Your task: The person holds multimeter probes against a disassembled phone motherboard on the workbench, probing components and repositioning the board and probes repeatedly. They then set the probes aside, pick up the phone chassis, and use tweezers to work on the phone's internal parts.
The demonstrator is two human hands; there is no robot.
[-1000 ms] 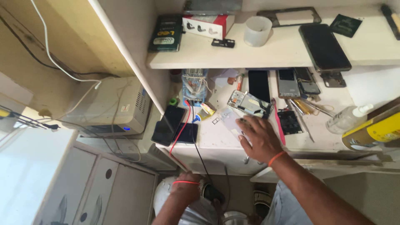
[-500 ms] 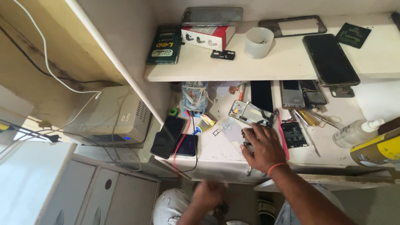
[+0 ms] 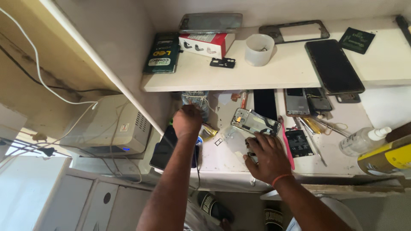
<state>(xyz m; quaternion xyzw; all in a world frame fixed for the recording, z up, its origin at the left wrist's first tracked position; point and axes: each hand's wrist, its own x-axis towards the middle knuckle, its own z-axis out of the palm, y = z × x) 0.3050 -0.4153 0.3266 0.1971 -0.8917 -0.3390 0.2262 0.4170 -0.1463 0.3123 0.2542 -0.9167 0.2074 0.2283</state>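
Your left hand [image 3: 187,121] is reaching under the shelf [image 3: 274,72], fingers bunched at a clear container [image 3: 195,99]; your right hand [image 3: 267,157] is pressing flat beside the opened phone frame [image 3: 255,121], lying rightward, long axis crosswise.

Cup [image 3: 259,49] on shelf [image 3: 274,72]; phone frame [image 3: 255,122] below (bottle [image 3: 364,140] right).
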